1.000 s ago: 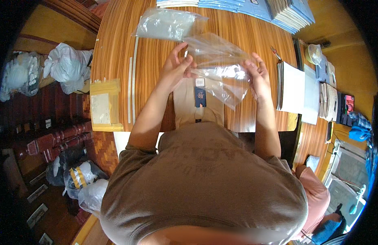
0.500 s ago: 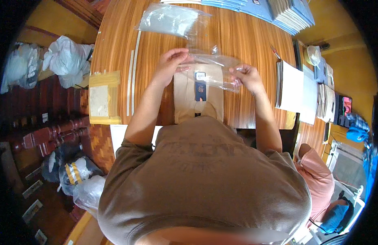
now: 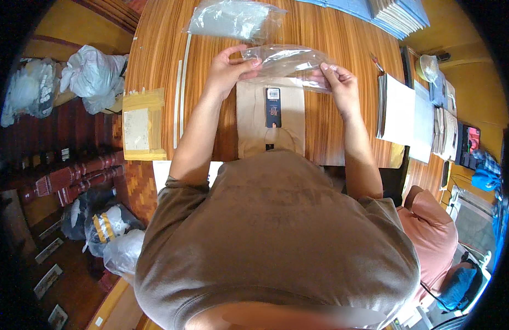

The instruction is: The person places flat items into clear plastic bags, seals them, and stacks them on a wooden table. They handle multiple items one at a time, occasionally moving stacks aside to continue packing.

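Observation:
A clear plastic bag is stretched sideways between my two hands. My left hand grips its left end, and my right hand pinches its right end between thumb and fingers. The bag hangs just beyond a folded beige garment, covering the garment's far edge a little. On the garment lies a dark blue hang tag with a white label, tied by a thin string. The garment's near end is hidden by my shirt.
A pile of clear bags lies at the far left of the wooden table. Packed blue garments are stacked at the far right, and a paper stack stands at the right. Someone in a pink shirt is near my right side.
Both hands have moved away from me with the clear bag, which now spans wider and uncovers the hang tag. The view has shifted slightly.

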`<action>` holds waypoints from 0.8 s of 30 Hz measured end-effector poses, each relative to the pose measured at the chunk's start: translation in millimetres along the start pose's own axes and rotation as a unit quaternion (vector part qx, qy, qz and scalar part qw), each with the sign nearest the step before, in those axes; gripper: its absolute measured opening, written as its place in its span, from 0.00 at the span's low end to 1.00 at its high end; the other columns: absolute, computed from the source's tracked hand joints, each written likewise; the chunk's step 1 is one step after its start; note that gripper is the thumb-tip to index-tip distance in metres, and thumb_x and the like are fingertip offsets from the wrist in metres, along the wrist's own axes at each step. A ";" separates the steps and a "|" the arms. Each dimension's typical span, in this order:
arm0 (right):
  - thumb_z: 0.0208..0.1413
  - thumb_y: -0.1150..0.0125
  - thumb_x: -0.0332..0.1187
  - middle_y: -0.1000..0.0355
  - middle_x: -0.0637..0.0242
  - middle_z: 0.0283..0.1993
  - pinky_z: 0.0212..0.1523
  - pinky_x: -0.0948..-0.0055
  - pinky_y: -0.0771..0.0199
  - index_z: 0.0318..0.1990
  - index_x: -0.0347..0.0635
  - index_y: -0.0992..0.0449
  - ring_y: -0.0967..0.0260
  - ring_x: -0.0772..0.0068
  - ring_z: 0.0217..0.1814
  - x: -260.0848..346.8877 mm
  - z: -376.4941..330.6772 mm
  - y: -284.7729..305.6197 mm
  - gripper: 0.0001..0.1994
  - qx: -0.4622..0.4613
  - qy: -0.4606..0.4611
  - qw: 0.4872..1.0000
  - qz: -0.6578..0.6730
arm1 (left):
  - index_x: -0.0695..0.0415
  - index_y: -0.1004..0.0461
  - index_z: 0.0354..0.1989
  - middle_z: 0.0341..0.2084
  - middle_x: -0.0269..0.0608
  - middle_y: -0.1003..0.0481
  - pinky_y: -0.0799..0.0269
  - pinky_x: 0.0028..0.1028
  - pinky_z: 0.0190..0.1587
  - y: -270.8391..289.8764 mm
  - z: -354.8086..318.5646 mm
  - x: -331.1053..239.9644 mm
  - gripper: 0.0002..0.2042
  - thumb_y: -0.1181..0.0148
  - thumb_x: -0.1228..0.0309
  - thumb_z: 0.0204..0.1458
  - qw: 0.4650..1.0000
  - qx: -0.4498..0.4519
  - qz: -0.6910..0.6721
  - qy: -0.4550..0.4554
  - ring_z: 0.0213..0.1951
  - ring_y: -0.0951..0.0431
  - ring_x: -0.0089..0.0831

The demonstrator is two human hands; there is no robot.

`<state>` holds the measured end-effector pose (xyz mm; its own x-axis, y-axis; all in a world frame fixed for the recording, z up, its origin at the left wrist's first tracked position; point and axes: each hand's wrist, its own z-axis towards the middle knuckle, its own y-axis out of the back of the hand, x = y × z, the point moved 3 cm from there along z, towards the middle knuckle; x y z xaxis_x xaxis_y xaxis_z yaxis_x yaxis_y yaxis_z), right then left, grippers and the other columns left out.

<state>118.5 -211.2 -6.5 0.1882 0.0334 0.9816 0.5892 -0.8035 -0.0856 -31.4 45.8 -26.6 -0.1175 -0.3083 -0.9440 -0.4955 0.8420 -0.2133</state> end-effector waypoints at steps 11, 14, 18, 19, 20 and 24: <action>0.66 0.38 0.33 0.19 0.64 0.38 0.42 0.75 0.21 0.46 0.35 0.19 0.22 0.77 0.39 81.3 21.1 -12.6 0.10 -0.074 0.339 0.928 -0.136 | 0.63 0.42 0.67 0.43 0.54 0.18 0.18 0.31 0.48 -30.6 -21.3 -94.9 0.31 0.35 0.81 0.57 0.931 -0.033 0.025 -0.363 0.45 0.16 0.35; 0.61 0.32 0.33 0.19 0.68 0.33 0.37 0.78 0.25 0.44 0.37 0.17 0.25 0.81 0.34 2.7 35.5 3.8 0.09 0.014 0.133 0.973 -0.191 | 0.61 0.43 0.69 0.42 0.53 0.18 0.19 0.30 0.46 -2.7 -5.1 -38.8 0.33 0.35 0.82 0.56 0.964 -0.056 0.085 -0.247 0.45 0.16 0.35; 0.55 0.28 0.33 0.18 0.66 0.31 0.37 0.74 0.24 0.39 0.37 0.15 0.25 0.79 0.33 -86.2 61.2 11.9 0.09 0.110 -0.011 0.971 -0.211 | 0.60 0.42 0.70 0.41 0.51 0.17 0.20 0.32 0.46 32.2 19.9 71.4 0.36 0.30 0.75 0.54 0.985 -0.126 0.119 0.009 0.44 0.15 0.35; 0.55 0.27 0.33 0.18 0.66 0.32 0.37 0.74 0.24 0.39 0.37 0.15 0.24 0.79 0.33 -99.5 71.1 15.5 0.09 0.089 0.005 0.970 -0.225 | 0.61 0.41 0.69 0.41 0.51 0.17 0.21 0.33 0.46 31.4 21.9 70.5 0.36 0.28 0.71 0.53 0.965 -0.155 0.213 -0.019 0.43 0.15 0.36; 0.54 0.27 0.34 0.18 0.66 0.32 0.37 0.74 0.24 0.38 0.37 0.14 0.24 0.79 0.33 -110.6 81.6 18.4 0.10 0.068 0.022 0.968 -0.239 | 0.62 0.39 0.68 0.40 0.51 0.16 0.21 0.33 0.45 28.3 23.3 67.5 0.37 0.26 0.68 0.51 0.934 -0.183 0.305 -0.048 0.43 0.15 0.36; 0.51 0.23 0.36 0.18 0.65 0.31 0.35 0.73 0.23 0.37 0.36 0.14 0.24 0.80 0.32 -118.5 97.1 11.6 0.12 0.018 -0.015 0.955 -0.295 | 0.61 0.34 0.64 0.36 0.49 0.17 0.23 0.38 0.45 23.7 28.7 67.4 0.35 0.26 0.64 0.48 0.864 -0.223 0.448 -0.063 0.40 0.16 0.43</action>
<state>179.4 -166.8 -140.4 -0.1635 0.4910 0.8557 0.6262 -0.6185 0.4746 -26.4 57.7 -102.5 -0.5451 0.4524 -0.7059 -0.5398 0.4549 0.7083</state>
